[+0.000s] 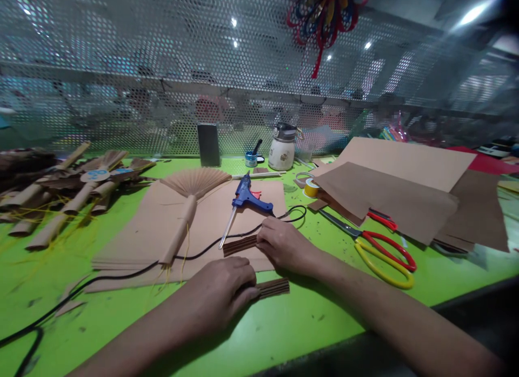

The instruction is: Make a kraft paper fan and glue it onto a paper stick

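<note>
My left hand [227, 290] is closed around one end of a short brown corrugated paper strip [274, 288], whose other end sticks out to the right. A second corrugated strip [240, 245] is pinched in my right hand [284, 244] and points left. The strips are apart, one nearer to me than the other. Just beyond my right hand, a blue glue gun [251, 197] lies on large brown paper sheets [133, 223], a glue stick projecting from its rear. To the left on these sheets rests a pleated paper fan [182, 220] with a rolled paper handle and yellow strings.
Red-and-yellow scissors [365, 239] lie right of my right arm, below stacked brown sheets [389, 193]. Several finished paper pieces [77, 196] are heaped at left. A black cord [121, 275] crosses the table. A white bottle [281, 150] and a phone [208, 145] stand at the back.
</note>
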The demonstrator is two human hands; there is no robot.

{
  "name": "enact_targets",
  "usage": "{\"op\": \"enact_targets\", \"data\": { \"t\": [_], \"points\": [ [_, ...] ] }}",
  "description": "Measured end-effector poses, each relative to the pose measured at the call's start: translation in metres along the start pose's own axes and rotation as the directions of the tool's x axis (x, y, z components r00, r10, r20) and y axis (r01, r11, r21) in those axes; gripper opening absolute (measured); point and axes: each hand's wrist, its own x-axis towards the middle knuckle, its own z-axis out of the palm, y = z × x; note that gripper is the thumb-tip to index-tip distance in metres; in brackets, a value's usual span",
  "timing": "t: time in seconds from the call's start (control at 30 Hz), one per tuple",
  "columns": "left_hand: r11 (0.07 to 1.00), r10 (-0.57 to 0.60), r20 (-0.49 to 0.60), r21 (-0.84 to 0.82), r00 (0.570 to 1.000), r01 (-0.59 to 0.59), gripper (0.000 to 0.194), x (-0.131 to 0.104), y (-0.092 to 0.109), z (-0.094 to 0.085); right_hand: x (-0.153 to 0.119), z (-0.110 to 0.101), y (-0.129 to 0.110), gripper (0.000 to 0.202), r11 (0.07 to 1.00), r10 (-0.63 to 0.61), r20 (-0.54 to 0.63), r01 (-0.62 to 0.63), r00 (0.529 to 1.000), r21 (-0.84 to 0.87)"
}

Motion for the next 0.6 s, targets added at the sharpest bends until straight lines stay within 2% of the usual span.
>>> {"op": "enact_targets", "data": {
  "t": [0.27, 0.6],
  "points": [
    [1.0, 0.0, -0.018, -0.001, 1.0, 0.0, 0.029, -0.0012, 0.0012, 0.0017, -0.0006, 0.0008, -0.0009, 0.014, 1.0, 0.005, -0.015, -0.005, 1.0, -0.002],
    [1.0, -0.001, -0.034, -0.005, 0.999, 0.001, 0.029, -0.0023, -0.0019, 0.003, -0.0004, 0.0001, 0.0001, 0.019, 0.998, -0.059, -0.021, 0.059, 0.998, -0.001]
  ]
}}
